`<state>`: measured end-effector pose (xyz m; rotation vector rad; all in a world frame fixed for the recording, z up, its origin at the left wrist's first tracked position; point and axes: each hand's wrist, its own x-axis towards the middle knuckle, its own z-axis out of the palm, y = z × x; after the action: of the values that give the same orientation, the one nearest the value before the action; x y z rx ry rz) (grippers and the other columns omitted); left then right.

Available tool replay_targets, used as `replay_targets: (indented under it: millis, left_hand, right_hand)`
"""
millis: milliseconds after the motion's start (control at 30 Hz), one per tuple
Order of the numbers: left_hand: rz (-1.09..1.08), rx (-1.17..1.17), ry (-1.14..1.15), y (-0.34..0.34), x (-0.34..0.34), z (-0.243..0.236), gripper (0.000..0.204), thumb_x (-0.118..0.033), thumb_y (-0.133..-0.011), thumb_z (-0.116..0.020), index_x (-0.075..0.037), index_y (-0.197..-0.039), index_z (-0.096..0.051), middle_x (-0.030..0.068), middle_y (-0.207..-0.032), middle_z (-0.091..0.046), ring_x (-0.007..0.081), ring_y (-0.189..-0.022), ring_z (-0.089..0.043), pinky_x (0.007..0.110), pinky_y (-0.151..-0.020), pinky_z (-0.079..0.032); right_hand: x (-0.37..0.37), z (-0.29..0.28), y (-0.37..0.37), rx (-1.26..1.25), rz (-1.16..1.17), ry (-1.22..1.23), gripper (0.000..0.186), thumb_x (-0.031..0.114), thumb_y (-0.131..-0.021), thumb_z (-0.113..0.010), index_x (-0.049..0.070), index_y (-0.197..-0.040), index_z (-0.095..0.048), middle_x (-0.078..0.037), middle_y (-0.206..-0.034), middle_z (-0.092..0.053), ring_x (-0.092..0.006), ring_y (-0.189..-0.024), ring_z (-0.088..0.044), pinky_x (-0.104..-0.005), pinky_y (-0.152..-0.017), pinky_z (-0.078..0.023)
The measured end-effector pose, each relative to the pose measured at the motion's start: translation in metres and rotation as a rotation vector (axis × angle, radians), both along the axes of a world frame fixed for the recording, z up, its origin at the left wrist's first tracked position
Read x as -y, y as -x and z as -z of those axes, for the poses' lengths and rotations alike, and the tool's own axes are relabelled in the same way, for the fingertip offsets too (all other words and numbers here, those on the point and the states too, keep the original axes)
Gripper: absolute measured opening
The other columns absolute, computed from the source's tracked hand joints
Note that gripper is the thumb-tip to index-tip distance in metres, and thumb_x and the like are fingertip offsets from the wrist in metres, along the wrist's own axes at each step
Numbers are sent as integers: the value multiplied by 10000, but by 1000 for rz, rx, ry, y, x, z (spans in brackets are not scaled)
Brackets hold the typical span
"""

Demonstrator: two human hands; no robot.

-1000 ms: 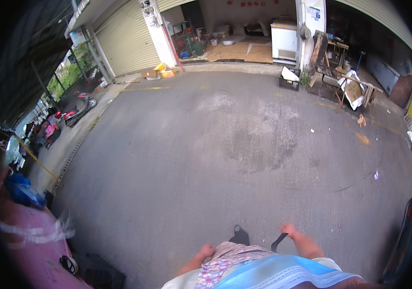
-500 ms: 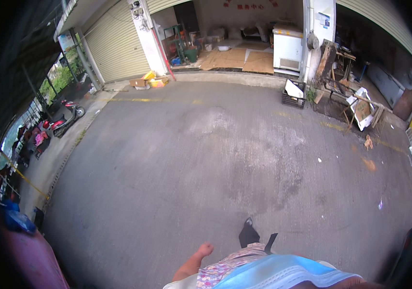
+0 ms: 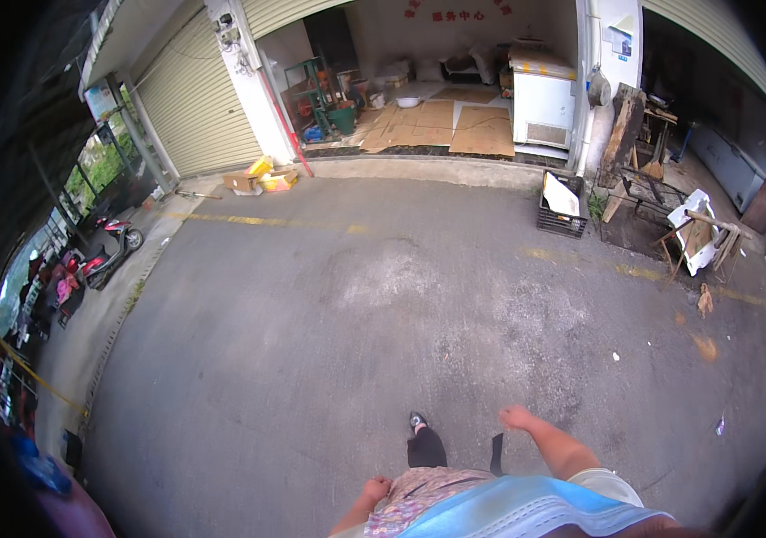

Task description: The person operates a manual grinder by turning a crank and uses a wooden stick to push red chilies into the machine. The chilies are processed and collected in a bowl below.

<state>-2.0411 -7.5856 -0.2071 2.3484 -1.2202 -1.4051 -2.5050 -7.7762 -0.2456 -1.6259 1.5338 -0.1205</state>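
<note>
My right hand is stretched forward over the grey pavement, its fingers curled in and no object showing in it. Beside its forearm hangs a black strap. Lower down, my left hand is held loosely closed next to my flowered apron, and I see nothing in its fingers either. Between the two hands one dark shoe and a black trouser leg reach out onto the ground. Blue mask fabric covers part of the lower edge.
Ahead, flattened cardboard lies inside an open bay beside a white freezer. A black crate and a wooden stand with a white foam board are at right. Yellow boxes sit by the shutter; a scooter is parked left.
My right arm has swung forward into view, while my left hand has drawn back lower. The shoe now shows farther left, and the bay and crate appear closer.
</note>
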Motion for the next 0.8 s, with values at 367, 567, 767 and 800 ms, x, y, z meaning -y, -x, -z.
replay_targets:
  millis: [367, 567, 767, 800]
  left_hand:
    - [274, 197, -96, -78, 422, 16, 336, -350, -822, -552, -116, -996, -719, 174, -1032, -678, 346, -1006, -637, 404, -873, -500]
    - [405, 23, 95, -47, 645, -4, 317, -346, -837, -568, -141, -1033, -708, 146, -986, -699, 303, -943, -670, 409, -833, -516]
    - [500, 8, -58, -6, 811, 11, 278, -281, -870, -541, -133, -1039, -704, 165, -964, -695, 305, -917, -667, 413, -796, -528]
    - [769, 116, 93, -7, 835, 13, 275, -270, -869, -537, -127, -1035, -703, 165, -944, -697, 313, -907, -669, 417, -786, -529]
  right_hand:
    - [184, 19, 19, -394, -529, 44, 206, 267, -784, -561, 100, -842, -667, -133, -808, -684, -297, -753, -674, -414, -658, -532]
    - [276, 13, 18, -293, -106, -357, 142, 226, -755, -611, 106, -808, -667, -108, -777, -683, -259, -713, -674, -395, -612, -528]
    - [479, 41, 39, -327, -152, -283, 101, 203, -712, -665, 117, -762, -685, -101, -753, -692, -254, -708, -681, -409, -597, -528]
    - [524, 41, 45, -364, -213, -218, 95, 199, -704, -674, 118, -754, -688, -99, -749, -693, -253, -707, -682, -411, -594, -528]
